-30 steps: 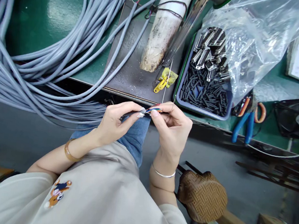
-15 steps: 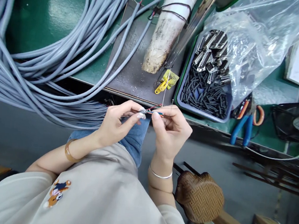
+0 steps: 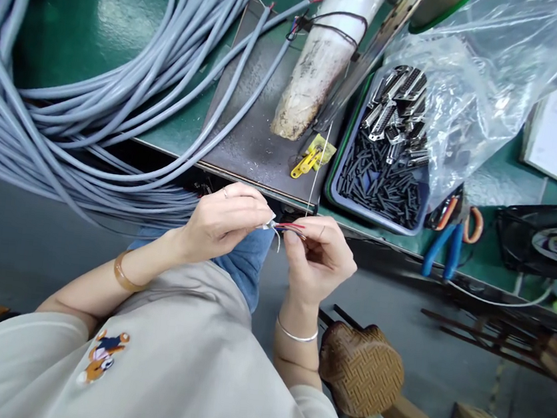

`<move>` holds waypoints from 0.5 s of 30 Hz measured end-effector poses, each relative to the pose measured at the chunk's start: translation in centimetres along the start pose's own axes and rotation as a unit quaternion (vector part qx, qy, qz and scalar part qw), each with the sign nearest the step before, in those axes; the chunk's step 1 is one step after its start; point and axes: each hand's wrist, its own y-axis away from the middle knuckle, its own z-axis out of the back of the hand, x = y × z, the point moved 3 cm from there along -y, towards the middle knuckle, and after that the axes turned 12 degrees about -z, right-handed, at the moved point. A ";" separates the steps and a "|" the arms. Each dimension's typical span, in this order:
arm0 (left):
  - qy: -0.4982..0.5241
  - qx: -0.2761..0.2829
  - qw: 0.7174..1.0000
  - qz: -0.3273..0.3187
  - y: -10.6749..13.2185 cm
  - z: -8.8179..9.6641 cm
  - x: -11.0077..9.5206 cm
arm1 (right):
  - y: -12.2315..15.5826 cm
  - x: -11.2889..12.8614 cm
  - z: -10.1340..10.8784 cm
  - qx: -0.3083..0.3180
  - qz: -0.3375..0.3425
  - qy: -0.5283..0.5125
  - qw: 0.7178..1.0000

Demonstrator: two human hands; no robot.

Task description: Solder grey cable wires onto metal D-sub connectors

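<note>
My left hand [image 3: 224, 219] is closed around the stripped end of a grey cable, just below the bench edge over my lap. My right hand [image 3: 320, 259] pinches the thin coloured wires [image 3: 289, 227] fanning out of that end; red and blue strands show between the two hands. A fine pale strand [image 3: 319, 167] runs up from my right fingers toward the bench. The cable's grey jacket is mostly hidden inside my left fist.
A thick bundle of grey cables [image 3: 94, 101] drapes over the green bench [image 3: 99, 21] at left. A dark metal plate [image 3: 257, 133] carries a soiled white cylinder [image 3: 319, 66] and a yellow clip [image 3: 309, 159]. A blue tray [image 3: 383, 174] holds black sleeves and connectors under a plastic bag [image 3: 475, 70]. Blue pliers [image 3: 443, 244] lie right.
Both hands have dropped slightly away from the bench edge. My right fingers slid along the coloured wires and spread them, and my left fist has rolled over the cable end.
</note>
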 end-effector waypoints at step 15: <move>0.027 0.004 0.997 0.067 0.1 -0.3 -0.8 | -0.1 0.5 0.2 -0.006 -0.032 0.019 0.999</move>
